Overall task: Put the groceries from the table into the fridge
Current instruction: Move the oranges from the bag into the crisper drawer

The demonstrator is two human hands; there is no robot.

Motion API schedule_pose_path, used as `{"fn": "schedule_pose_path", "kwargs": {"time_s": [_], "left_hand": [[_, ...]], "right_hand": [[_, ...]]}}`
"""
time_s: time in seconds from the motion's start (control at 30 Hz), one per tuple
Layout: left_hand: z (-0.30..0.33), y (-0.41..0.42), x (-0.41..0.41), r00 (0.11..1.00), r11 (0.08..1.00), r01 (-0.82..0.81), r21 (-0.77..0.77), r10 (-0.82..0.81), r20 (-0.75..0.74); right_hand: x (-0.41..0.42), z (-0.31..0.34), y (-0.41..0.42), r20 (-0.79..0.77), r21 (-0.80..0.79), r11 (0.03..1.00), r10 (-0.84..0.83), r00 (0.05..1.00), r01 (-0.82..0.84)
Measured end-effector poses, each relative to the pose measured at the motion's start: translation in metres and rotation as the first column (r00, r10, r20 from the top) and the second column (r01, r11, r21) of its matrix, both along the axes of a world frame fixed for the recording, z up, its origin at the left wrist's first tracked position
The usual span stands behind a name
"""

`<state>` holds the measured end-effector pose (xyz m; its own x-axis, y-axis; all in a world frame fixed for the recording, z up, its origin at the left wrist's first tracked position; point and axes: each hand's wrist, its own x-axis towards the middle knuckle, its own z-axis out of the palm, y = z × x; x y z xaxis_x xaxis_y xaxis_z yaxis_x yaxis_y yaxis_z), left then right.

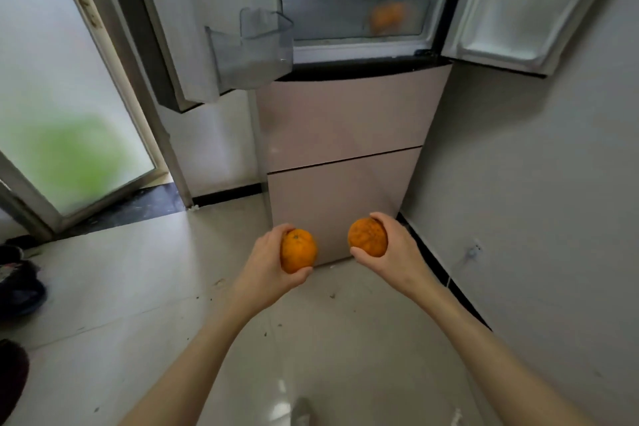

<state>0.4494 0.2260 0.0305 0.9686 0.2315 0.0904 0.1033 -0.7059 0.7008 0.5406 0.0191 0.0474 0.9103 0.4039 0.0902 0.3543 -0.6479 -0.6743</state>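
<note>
Both arms out in front of the open fridge (345, 121): the left hand (266, 259) curls around an orange (298, 251), the right hand (394, 245) grips a second orange (367, 237), the two fruits near each other but apart. Up at one o'clock, a third orange (386, 17) sits blurred inside the clear drawer (328, 0), both upper doors swung wide.

A home kitchen: open fridge (345, 114), tiled floor (138, 287), frosted-glass door (62, 97).

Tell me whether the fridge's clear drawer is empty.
Not empty: an orange shape shows blurred through the clear drawer's front.
</note>
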Motion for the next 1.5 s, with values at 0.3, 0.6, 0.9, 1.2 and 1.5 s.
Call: {"fn": "schedule_pose_path", "kwargs": {"time_s": [0.3,0.6,0.9,1.2,1.5], "left_hand": [[0.018,-0.021,0.178,0.99,0.998,0.062,-0.004,-0.061,0.127],[0.115,-0.011,0.359,0.94,1.0,0.021,0.004,-0.021,0.341],[0.199,0.019,0.497,0.814,0.994,-0.107,-0.029,0.105,0.571],[0.286,0.06,0.615,0.726,0.936,-0.331,0.116,0.175,0.664],[0.3,0.105,0.669,0.872,0.892,-0.415,0.18,0.334,0.359]], "right_hand": [[0.16,0.029,-0.013,0.083,0.055,0.997,-0.063,0.995,0.058],[0.334,0.119,0.014,0.251,0.186,0.982,-0.058,0.966,0.011],[0.487,0.193,0.06,0.34,0.421,0.904,-0.08,0.937,-0.076],[0.629,0.291,0.118,0.526,0.298,0.916,0.079,0.847,-0.27],[0.698,0.292,0.168,0.27,-0.006,0.959,0.275,0.923,-0.283]]}}
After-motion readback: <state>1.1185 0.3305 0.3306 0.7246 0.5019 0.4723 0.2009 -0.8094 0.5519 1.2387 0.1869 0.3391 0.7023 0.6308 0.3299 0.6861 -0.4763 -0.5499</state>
